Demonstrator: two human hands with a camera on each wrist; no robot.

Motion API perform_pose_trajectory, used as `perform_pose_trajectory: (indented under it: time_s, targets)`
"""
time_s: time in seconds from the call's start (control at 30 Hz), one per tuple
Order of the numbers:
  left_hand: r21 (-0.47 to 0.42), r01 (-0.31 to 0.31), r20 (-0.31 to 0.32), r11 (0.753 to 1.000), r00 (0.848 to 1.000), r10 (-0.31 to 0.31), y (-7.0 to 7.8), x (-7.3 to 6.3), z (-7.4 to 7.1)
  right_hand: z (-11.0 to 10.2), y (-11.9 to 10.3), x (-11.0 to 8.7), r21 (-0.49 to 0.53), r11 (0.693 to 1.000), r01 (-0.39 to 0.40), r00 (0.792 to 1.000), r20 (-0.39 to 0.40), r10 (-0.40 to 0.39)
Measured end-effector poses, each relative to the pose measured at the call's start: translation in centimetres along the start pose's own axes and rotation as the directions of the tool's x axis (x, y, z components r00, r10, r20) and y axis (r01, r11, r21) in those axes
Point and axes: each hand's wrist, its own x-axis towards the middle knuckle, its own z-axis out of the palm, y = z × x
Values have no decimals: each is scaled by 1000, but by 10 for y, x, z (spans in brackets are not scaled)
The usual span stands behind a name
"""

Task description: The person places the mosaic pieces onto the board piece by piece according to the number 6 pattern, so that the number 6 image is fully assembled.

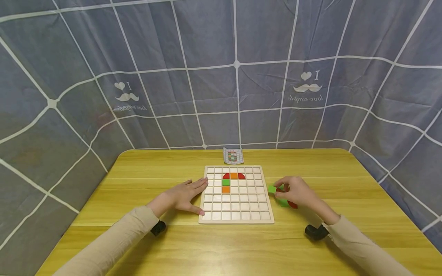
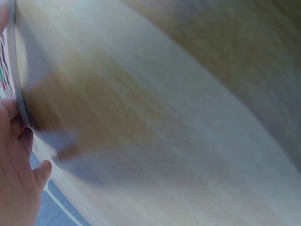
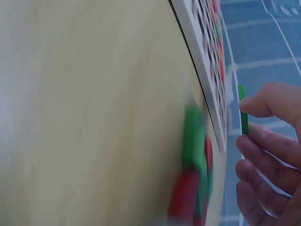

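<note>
Just off the right edge of the wooden grid board [image 1: 248, 207], the thumb and forefinger of your right hand [image 1: 296, 191] pinch a green square tile [image 1: 272, 189] by its edges. Your other right fingers curl loosely below that pinch, as the right wrist view shows. Under and beside this hand lies a small heap of loose red and green tiles [image 1: 292, 205], partly hidden by it. Your left hand [image 1: 183, 196] has its fingers spread, their tips at the board's left edge and the thumb reaching its near left corner. On the board's second row from the far side, you have a red rounded tile [image 1: 226, 176], an orange square [image 1: 234, 176] and another red rounded tile [image 1: 241, 176] side by side; below the first come a green square [image 1: 226, 182] and a lower orange square [image 1: 226, 189]. Past the far edge sits a creased pattern card [image 1: 233, 156]. All this lies on your wood-grain table [image 1: 165, 249], with a grey-blue curtain [image 1: 214, 92] gridded in white behind it.
</note>
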Motion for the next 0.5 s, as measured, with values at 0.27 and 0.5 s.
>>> perform_pose_trajectory:
  time_s: [0.27,0.5]
  targets:
    - [7,4,0,1000,1000,-4,0,0,-1,23,-22,10,38,999,4,1000,18,-4]
    - [4,5,7,1000,1000,-5,1,0,-1,40,-37,20,46,998,42,999,7,-43]
